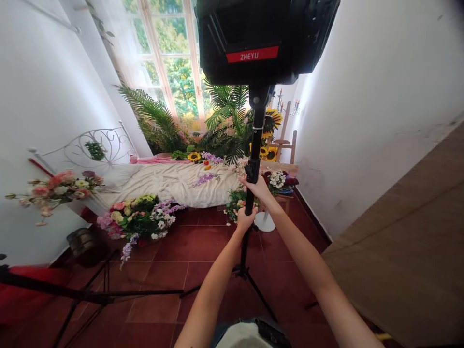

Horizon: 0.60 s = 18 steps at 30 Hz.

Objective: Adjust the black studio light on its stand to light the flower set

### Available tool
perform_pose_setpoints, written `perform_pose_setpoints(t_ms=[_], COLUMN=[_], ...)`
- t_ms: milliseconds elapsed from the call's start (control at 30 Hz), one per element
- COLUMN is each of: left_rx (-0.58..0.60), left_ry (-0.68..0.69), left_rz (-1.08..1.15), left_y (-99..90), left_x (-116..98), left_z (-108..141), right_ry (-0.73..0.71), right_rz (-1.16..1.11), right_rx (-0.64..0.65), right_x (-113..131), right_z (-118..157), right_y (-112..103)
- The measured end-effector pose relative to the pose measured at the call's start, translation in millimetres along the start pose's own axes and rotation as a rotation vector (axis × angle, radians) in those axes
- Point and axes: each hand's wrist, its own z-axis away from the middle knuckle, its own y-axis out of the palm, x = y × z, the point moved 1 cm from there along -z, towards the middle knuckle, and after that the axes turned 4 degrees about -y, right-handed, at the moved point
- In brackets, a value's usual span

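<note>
A black light stand (256,145) rises in front of me, its tripod legs (259,295) spread on the floor. On its top sits a large black studio light (253,29) with a red label reading ZHEYU; its upper part is cut off. My left hand (245,218) is wrapped round the lower part of the pole. Higher up, just under the black clamp knob (251,169), my right hand (258,187) grips the same pole. Both hands are closed, and some fingers are hidden behind the pole.
Behind the stand is a bed (170,181) with a cream blanket and flowers. Bouquets (136,215) stand before it, and a white round base (266,222) is near the pole. Another tripod (97,295) reaches in from the left. A brown panel (406,241) is at right.
</note>
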Motion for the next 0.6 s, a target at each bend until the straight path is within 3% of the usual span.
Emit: perform_pose_setpoints(t_ms=[100, 233, 400, 500, 600], left_rx=[0.003, -0.013, -0.03, -0.015, -0.022], left_ry=[0.03, 0.086, 0.036, 0.018, 0.003], left_rz=[-0.011, -0.027, -0.009, -0.022, -0.047], left_y=[-0.4, -0.7, 0.4, 0.9, 1.0], left_x=[1.1, 2.9, -0.9, -7.8, -11.7], left_z=[-1.6, -3.9, -2.3, 1.5, 3.7], right_ry=[-0.051, -0.058, 0.09, 0.205, 0.323], right_rz=[0.004, -0.006, 0.121, 0.211, 0.299], right_rx=[0.009, 0.148, 0.245, 0.185, 0.221], right_x=[-0.1, -18.8, -75.5, -103.6, -119.3], right_z=[14.7, 53.2, 118.3, 151.2, 172.4], right_y=[-4.6, -18.4, -30.4, -25.9, -15.1])
